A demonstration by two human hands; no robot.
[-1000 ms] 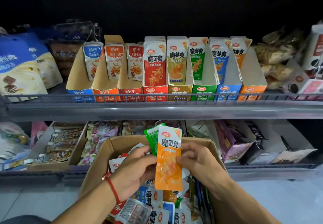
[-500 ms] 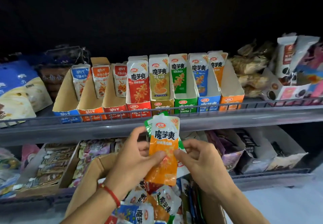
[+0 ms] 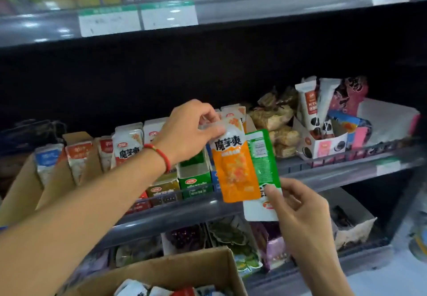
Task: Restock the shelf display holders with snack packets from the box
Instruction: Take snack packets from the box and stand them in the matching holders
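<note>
My left hand (image 3: pixel 189 131), with a red cord at the wrist, pinches the top of an orange snack packet (image 3: pixel 235 170) and holds it up in front of the right end of the row of display holders (image 3: pixel 194 180). My right hand (image 3: pixel 298 207) grips the lower edge of a green packet (image 3: pixel 263 157) that hangs just behind and to the right of the orange one. The holders stand along the middle shelf with upright packets in them. The cardboard box (image 3: pixel 184 270) of mixed packets sits at the bottom of the view.
Cookie boxes and bagged snacks (image 3: pixel 323 131) fill the middle shelf to the right of the holders. An upper shelf with price labels (image 3: pixel 138 18) runs overhead. The shelf below holds purple and green packets (image 3: pixel 231 238). A wire rail (image 3: pixel 346 157) fronts the middle shelf.
Both hands have risen from above the box to the middle shelf. The two packets have come apart: orange in the left hand, green in the right. The view has tilted upward.
</note>
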